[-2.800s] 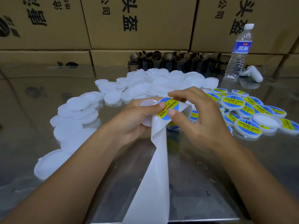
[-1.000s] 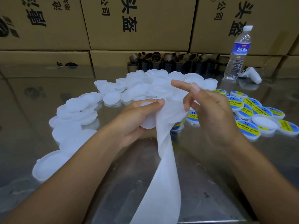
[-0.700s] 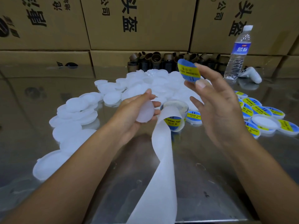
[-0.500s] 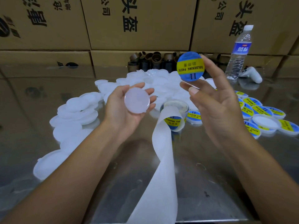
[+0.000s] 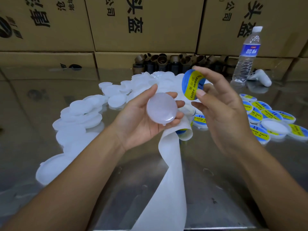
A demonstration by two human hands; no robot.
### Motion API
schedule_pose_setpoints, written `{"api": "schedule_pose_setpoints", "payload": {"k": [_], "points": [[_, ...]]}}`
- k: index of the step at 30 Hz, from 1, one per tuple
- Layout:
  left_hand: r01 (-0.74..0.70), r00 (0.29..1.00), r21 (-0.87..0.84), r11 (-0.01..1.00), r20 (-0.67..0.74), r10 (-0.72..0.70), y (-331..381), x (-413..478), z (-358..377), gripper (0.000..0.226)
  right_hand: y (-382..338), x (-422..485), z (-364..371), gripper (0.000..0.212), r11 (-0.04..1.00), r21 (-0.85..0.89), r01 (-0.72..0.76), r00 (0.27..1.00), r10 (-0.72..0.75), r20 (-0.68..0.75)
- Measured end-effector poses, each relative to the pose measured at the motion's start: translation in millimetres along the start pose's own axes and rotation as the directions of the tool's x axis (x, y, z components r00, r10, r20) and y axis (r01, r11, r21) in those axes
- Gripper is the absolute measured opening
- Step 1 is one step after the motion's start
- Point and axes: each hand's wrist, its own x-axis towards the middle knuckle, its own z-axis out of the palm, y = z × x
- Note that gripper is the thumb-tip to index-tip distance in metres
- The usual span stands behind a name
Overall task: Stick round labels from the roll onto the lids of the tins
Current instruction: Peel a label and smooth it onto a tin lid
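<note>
My left hand (image 5: 143, 120) holds a plain white lid (image 5: 161, 109) in its curled fingers, top face toward me, above the table's middle. My right hand (image 5: 221, 110) pinches a round blue-and-yellow label (image 5: 191, 85) between thumb and fingers, just up and right of the lid and apart from it. The label roll (image 5: 185, 130) lies on the table under my hands, and its white backing strip (image 5: 168, 189) trails toward the near edge. Labelled lids (image 5: 270, 120) lie at the right. Plain white lids (image 5: 83, 112) are heaped at the left and behind.
The work surface is a shiny metal table (image 5: 41, 172). Cardboard boxes (image 5: 141, 22) wall off the back. A row of brown empty roll cores (image 5: 175, 63) stands against them. A water bottle (image 5: 247, 55) and a white handle-shaped tool (image 5: 260, 77) sit at the back right.
My right hand peeled a label off the strip, lifted it, and now brings it down toward the lid. My left hand let the strip drop and turned the lid's face up.
</note>
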Motion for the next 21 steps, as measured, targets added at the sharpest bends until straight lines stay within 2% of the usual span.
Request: {"api": "schedule_pose_setpoints", "payload": {"k": [3, 7, 13, 21], "points": [[0.024, 1.0, 0.098, 0.995, 0.004, -0.025, -2, 1, 0, 0.055, 2, -3, 4, 0.031, 0.995, -0.093, 0.028, 0.999, -0.025, 0.034], [0.043, 0.999, 0.179, 0.983, 0.017, -0.047, -5, 3, -3, 0.061, 6, -6, 9, 0.029, 0.97, -0.235, 0.067, 0.994, -0.045, 0.097], [0.063, 0.997, 0.238, 0.969, 0.029, -0.072, -7, 4, -5, 0.064, 11, -10, 10, 0.032, 0.857, -0.478, 0.193, 0.977, -0.12, 0.179], [0.107, 0.993, 0.283, 0.953, 0.007, -0.114, -8, 3, -4, 0.066, 12, -13, 11, 0.031, 0.768, -0.587, 0.256, 0.953, -0.1, 0.286]]}}
